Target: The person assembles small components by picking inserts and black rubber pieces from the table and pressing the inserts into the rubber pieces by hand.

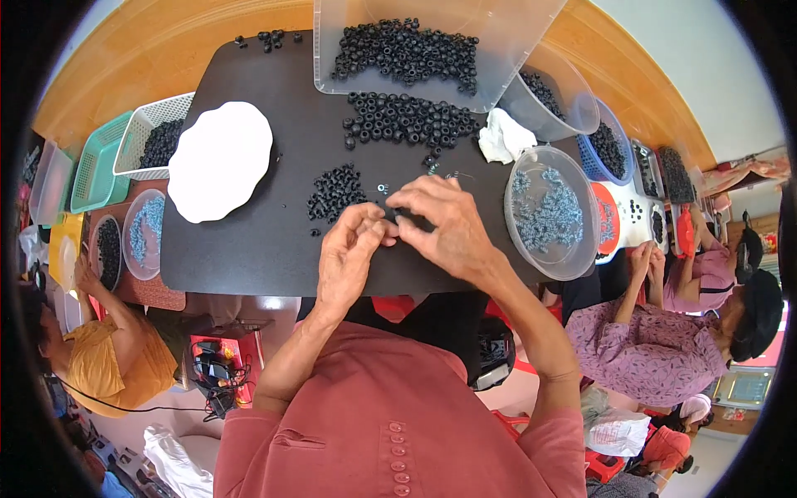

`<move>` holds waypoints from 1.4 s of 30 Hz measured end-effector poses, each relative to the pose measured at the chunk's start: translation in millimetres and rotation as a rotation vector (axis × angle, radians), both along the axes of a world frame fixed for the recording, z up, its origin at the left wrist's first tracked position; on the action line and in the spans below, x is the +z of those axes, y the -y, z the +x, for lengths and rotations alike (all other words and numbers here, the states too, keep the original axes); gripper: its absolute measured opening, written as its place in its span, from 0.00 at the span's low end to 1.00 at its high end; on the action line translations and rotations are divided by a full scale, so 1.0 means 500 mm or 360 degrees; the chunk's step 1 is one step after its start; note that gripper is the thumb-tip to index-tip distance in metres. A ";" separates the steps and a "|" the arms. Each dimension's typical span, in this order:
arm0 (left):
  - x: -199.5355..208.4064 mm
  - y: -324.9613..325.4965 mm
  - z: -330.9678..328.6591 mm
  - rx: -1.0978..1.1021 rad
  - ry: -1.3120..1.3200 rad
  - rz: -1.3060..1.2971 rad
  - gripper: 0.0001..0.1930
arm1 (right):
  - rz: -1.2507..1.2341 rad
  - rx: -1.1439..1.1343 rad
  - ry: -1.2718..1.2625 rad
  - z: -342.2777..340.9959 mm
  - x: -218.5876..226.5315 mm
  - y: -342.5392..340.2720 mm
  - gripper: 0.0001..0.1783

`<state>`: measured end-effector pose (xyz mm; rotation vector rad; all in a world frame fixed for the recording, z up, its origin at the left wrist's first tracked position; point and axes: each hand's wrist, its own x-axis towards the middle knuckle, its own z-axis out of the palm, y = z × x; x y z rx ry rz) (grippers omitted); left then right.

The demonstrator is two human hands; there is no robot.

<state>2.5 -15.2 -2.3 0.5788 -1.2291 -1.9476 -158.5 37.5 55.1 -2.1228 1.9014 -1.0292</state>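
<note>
My left hand (347,253) and my right hand (452,228) meet over the near half of the dark table (241,257). The fingers of both are closed in a pinch, tips almost touching. Whatever lies between them is too small and hidden to name; a dark bit shows by the fingertips. Just beyond my left hand lies a pile of small black ring-like parts (335,191). A few tiny pale blue rings (383,189) rest on the tabletop past my fingertips. Farther off spreads a heap of larger round black parts (407,120) with holes.
A tipped clear bin (498,50) holds more black parts. At right stand a clear round tub of blue rings (519,236), a crumpled white cloth (503,137) and a clear bucket (573,87). A white scalloped plate (220,162) lies left. People work at both sides.
</note>
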 end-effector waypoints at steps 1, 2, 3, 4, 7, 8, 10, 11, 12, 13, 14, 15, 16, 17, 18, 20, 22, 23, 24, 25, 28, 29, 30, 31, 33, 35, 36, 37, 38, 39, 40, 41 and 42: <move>-0.007 0.002 -0.004 -0.0048 -0.0084 0.0052 0.09 | 0.0032 0.0011 0.0094 0.010 0.002 -0.007 0.13; -0.006 0.001 -0.005 -0.0051 -0.0079 0.0050 0.09 | 0.0064 0.0023 0.0188 0.018 0.001 -0.012 0.14; -0.004 -0.002 -0.007 -0.0045 -0.0098 0.0081 0.09 | -0.0017 0.0025 0.0216 0.021 0.000 -0.015 0.14; -0.002 -0.005 -0.009 -0.0038 -0.0116 0.0113 0.09 | -0.0019 0.0023 0.0221 0.023 0.000 -0.020 0.14; 0.007 -0.013 -0.009 -0.0014 -0.0014 -0.0011 0.09 | 0.0114 -0.0035 0.0544 0.024 -0.003 -0.033 0.12; 0.008 -0.016 -0.009 -0.0015 -0.0010 -0.0010 0.09 | 0.0067 -0.0059 0.0527 0.024 -0.007 -0.035 0.10; 0.007 -0.022 -0.007 0.0052 0.0179 -0.0223 0.09 | 0.0021 -0.0080 0.0515 0.026 -0.018 -0.038 0.09; 0.005 -0.024 -0.004 0.0054 0.0184 -0.0222 0.09 | 0.0060 -0.0105 0.0629 0.028 -0.023 -0.040 0.08; 0.002 -0.027 -0.003 0.0078 0.0262 -0.0314 0.08 | 0.0099 -0.0139 0.0738 0.029 -0.027 -0.044 0.07; -0.001 -0.029 -0.002 0.0102 0.0340 -0.0404 0.08 | 0.0100 -0.0145 0.0738 0.030 -0.030 -0.048 0.07; 0.002 -0.028 0.001 0.0096 0.0338 -0.0401 0.08 | 0.0114 -0.0169 0.0803 0.031 -0.034 -0.052 0.07; 0.009 -0.026 0.008 0.0024 0.0454 -0.0466 0.08 | 0.0128 -0.0184 0.0872 0.034 -0.036 -0.055 0.07; 0.013 -0.026 0.012 -0.0048 0.0568 -0.0530 0.09 | 0.0131 -0.0181 0.0875 0.037 -0.036 -0.058 0.07; 0.012 -0.029 0.013 -0.0045 0.0571 -0.0527 0.09 | 0.0218 -0.0185 0.1040 0.039 -0.034 -0.061 0.06; 0.009 -0.033 0.012 -0.0010 0.0490 -0.0504 0.08 | 0.0307 -0.0189 0.1202 0.040 -0.032 -0.063 0.05; 0.002 -0.037 0.014 0.0031 0.0407 -0.0477 0.07 | 0.0355 -0.0173 0.1108 0.038 -0.024 -0.065 0.05; -0.005 -0.037 0.018 -0.0008 0.0287 -0.0312 0.06 | 0.0399 -0.0156 0.1015 0.030 -0.022 -0.063 0.05; -0.004 -0.034 0.020 -0.0002 0.0287 -0.0310 0.06 | 0.0319 -0.0230 0.0810 0.021 -0.023 -0.056 0.05; -0.003 -0.029 0.021 -0.0033 0.0201 -0.0196 0.07 | 0.0237 -0.0305 0.0604 0.012 -0.026 -0.048 0.05; -0.003 -0.025 0.022 -0.0064 0.0115 -0.0083 0.07 | 0.0129 -0.0327 0.0440 0.001 -0.036 -0.037 0.06; -0.007 -0.019 0.026 -0.0132 0.0042 0.0054 0.07 | 0.0024 -0.0251 0.0198 -0.020 -0.035 -0.003 0.08; -0.006 -0.017 0.024 -0.0130 0.0038 0.0055 0.07 | 0.0053 -0.0198 0.0128 -0.026 -0.039 0.012 0.10; -0.007 -0.014 0.025 -0.0133 -0.0008 0.0098 0.08 | 0.0054 -0.0189 0.0128 -0.029 -0.042 0.030 0.10; -0.007 -0.012 0.026 -0.0136 -0.0053 0.0141 0.08 | 0.0091 -0.0090 0.0069 -0.030 -0.044 0.047 0.10; -0.009 -0.008 0.025 -0.0140 -0.0056 0.0162 0.08 | 0.0128 0.0014 0.0005 -0.034 -0.048 0.069 0.10; -0.007 -0.006 0.023 -0.0149 -0.0064 0.0182 0.08 | 0.0233 0.0077 -0.0320 -0.038 -0.053 0.083 0.08; -0.006 -0.006 0.023 -0.0147 -0.0074 0.0239 0.08 | 0.0233 0.0083 -0.0324 -0.036 -0.052 0.088 0.08; -0.006 -0.004 0.022 -0.0146 -0.0083 0.0296 0.08 | 0.0276 0.0037 -0.0415 -0.031 -0.050 0.092 0.07; -0.011 -0.002 0.021 -0.0143 -0.0087 0.0296 0.08 | 0.0317 -0.0010 -0.0505 -0.030 -0.049 0.096 0.06; -0.016 0.001 0.020 -0.0156 -0.0131 0.0308 0.08 | 0.0318 -0.0013 -0.0508 -0.033 -0.049 0.099 0.06; -0.019 0.002 0.020 -0.0170 -0.0175 0.0320 0.08 | 0.0337 0.0004 -0.0471 -0.041 -0.051 0.104 0.05; -0.017 0.002 0.021 -0.0175 -0.0177 0.0320 0.08 | 0.0356 0.0020 -0.0434 -0.047 -0.050 0.106 0.05; -0.016 0.002 0.021 -0.0159 -0.0149 0.0315 0.08 | 0.0355 0.0016 -0.0436 -0.052 -0.049 0.107 0.05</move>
